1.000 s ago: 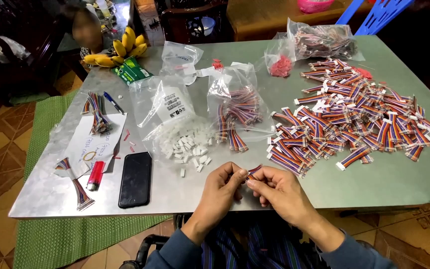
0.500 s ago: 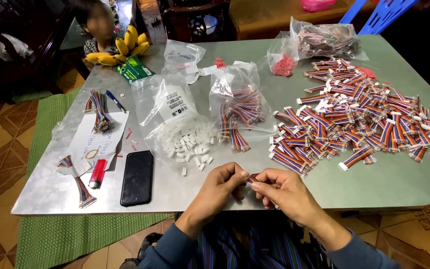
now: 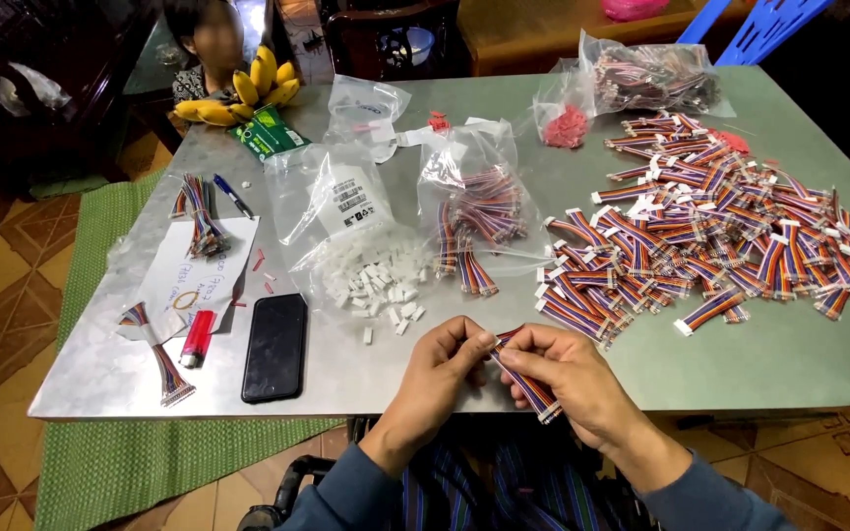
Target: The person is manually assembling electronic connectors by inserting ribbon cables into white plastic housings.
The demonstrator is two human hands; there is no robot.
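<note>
Both the left hand (image 3: 442,366) and right hand (image 3: 565,376) pinch a short multicoloured striped ribbon cable (image 3: 523,379) at the grey metal table's (image 3: 779,354) near edge, where a loosened grip could drop it floorward.

left hand (image 3: 442,366), right hand (image 3: 565,374), fingertips pinched together

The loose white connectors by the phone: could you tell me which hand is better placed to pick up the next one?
Probably the left hand: the white connectors lie just ahead of it and to its left, while the right hand cradles most of the ribbon cable.
</note>
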